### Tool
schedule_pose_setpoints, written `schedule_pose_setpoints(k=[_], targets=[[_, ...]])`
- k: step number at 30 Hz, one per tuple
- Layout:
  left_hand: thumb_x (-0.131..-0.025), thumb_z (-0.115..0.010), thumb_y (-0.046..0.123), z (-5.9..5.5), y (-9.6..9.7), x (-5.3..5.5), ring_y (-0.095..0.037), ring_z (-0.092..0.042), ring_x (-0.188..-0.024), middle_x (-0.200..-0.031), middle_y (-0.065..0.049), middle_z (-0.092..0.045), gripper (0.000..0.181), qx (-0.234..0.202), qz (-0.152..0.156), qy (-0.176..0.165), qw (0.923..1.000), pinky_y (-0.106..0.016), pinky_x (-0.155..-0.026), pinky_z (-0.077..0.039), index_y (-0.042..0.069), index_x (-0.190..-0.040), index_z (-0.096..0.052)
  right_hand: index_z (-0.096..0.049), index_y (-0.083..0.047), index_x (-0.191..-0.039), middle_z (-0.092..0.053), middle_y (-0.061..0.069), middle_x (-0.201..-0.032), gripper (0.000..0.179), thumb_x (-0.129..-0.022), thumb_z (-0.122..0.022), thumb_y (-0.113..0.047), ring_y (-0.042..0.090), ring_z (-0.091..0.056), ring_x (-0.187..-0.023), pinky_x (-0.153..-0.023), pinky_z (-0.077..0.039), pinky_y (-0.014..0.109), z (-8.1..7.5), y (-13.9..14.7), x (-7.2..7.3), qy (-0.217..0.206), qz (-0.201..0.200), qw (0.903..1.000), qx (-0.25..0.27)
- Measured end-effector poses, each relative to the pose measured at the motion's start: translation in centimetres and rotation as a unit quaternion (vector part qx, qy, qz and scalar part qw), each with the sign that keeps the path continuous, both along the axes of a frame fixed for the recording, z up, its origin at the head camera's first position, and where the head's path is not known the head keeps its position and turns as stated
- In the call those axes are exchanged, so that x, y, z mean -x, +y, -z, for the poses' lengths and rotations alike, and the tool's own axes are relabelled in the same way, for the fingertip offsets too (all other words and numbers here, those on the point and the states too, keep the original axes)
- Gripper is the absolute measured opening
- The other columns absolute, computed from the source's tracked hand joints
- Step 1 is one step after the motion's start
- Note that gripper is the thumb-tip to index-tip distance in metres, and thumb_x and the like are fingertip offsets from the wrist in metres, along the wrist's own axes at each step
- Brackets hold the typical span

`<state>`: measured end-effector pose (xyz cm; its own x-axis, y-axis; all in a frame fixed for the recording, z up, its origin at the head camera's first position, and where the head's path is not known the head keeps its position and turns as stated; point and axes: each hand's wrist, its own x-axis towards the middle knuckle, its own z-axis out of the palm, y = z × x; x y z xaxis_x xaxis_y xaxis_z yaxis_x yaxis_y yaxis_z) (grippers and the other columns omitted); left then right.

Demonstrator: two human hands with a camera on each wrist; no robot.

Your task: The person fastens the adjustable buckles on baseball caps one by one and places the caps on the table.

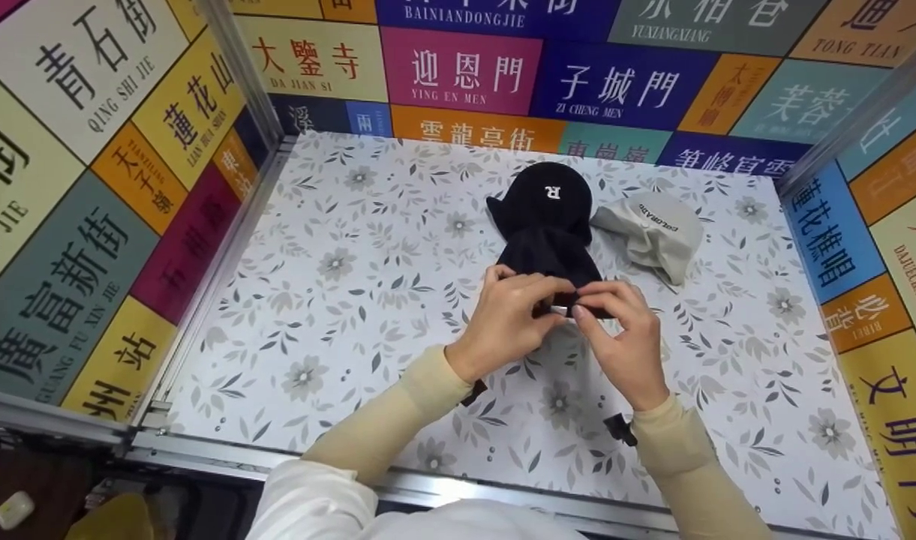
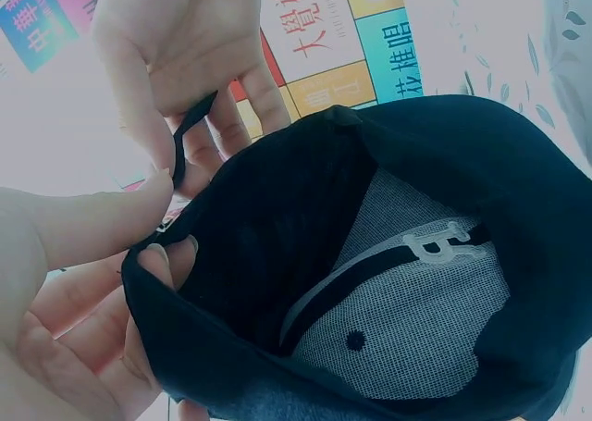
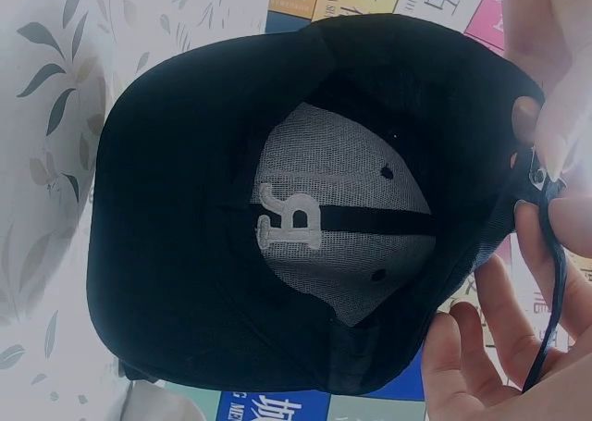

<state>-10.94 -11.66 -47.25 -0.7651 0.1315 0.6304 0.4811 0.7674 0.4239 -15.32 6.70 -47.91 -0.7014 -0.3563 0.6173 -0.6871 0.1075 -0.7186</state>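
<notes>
A black baseball cap (image 1: 549, 253) is between my hands, with its hollow inside showing in both wrist views and a white letter on the lining (image 3: 342, 171). My left hand (image 1: 509, 319) pinches the back edge of the cap beside a small metal buckle (image 3: 536, 174). Opposite it, my right hand (image 1: 629, 337) pinches the adjusting strap (image 3: 555, 264) at that buckle. The strap's loose black end (image 2: 191, 125) lies across the right fingers. Behind the held cap is a second black cap (image 1: 536, 191) with a white R. A beige cap (image 1: 656, 225) lettered COLORADO lies to its right.
A white tabletop (image 1: 337, 322) with a grey leaf and flower print lies beneath. Panels with coloured sign prints stand at the left (image 1: 105, 225), back (image 1: 458, 71) and right (image 1: 878, 315). A metal rail (image 1: 225, 463) runs along the front edge.
</notes>
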Motion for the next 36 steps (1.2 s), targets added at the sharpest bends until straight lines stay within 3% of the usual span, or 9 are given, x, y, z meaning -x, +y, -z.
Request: schedule_pose_setpoints(k=[8,13,22,29,36], targets=[[-0.081,-0.083,0.016,-0.02,0.05,-0.06,-0.003,-0.060,-0.081,-0.098,0.009,-0.072,0.047,0.008,-0.001,-0.004,1.0000,-0.040,-0.089,-0.034,0.019,-0.126,-0.069,-0.075,0.000,-0.089,-0.068,0.017,-0.105,0.010,-0.083,-0.075,0.008,0.033,-0.058,-0.101,-0.084,-0.045,0.024,-0.11,0.05,0.07,0.009,0.001,1.0000,0.000],[-0.082,-0.082,0.016,-0.01,0.09,-0.09,-0.004,-0.059,-0.079,-0.094,0.009,-0.070,0.056,0.017,-0.001,-0.016,0.9997,-0.041,-0.090,-0.033,0.020,-0.135,-0.064,-0.075,0.001,-0.088,-0.068,0.017,-0.104,0.010,-0.083,-0.075,0.008,0.033,-0.058,-0.100,-0.083,-0.045,0.023,-0.06,0.07,0.00,0.010,0.003,0.9999,0.000],[-0.080,-0.080,0.011,0.04,0.19,0.04,-0.002,-0.057,-0.075,-0.086,0.010,-0.068,0.057,0.016,0.001,-0.020,0.9997,-0.041,-0.090,-0.033,0.020,-0.134,-0.065,-0.075,0.001,-0.088,-0.068,0.017,-0.103,0.010,-0.082,-0.075,0.009,0.034,-0.058,-0.099,-0.085,-0.043,0.025,0.16,0.05,-0.02,0.013,-0.003,0.9999,0.003],[-0.076,-0.075,0.004,0.12,0.24,0.00,-0.002,-0.065,-0.090,-0.117,0.012,-0.071,0.057,0.019,-0.006,-0.017,0.9997,-0.042,-0.092,-0.034,0.020,-0.130,-0.068,-0.075,0.000,-0.088,-0.069,0.016,-0.103,0.010,-0.082,-0.075,0.008,0.033,-0.059,-0.099,-0.084,-0.044,0.025,0.31,0.04,-0.13,0.013,-0.005,0.9999,-0.006],[-0.079,-0.075,0.006,0.11,0.32,-0.12,-0.006,-0.066,-0.096,-0.115,0.010,-0.072,0.062,0.037,-0.012,-0.011,0.9992,-0.045,-0.095,-0.034,0.022,-0.137,-0.062,-0.075,0.000,-0.089,-0.069,0.016,-0.103,0.011,-0.083,-0.075,0.008,0.033,-0.059,-0.099,-0.084,-0.044,0.024,0.19,0.09,-0.13,0.013,-0.002,0.9999,-0.006]])
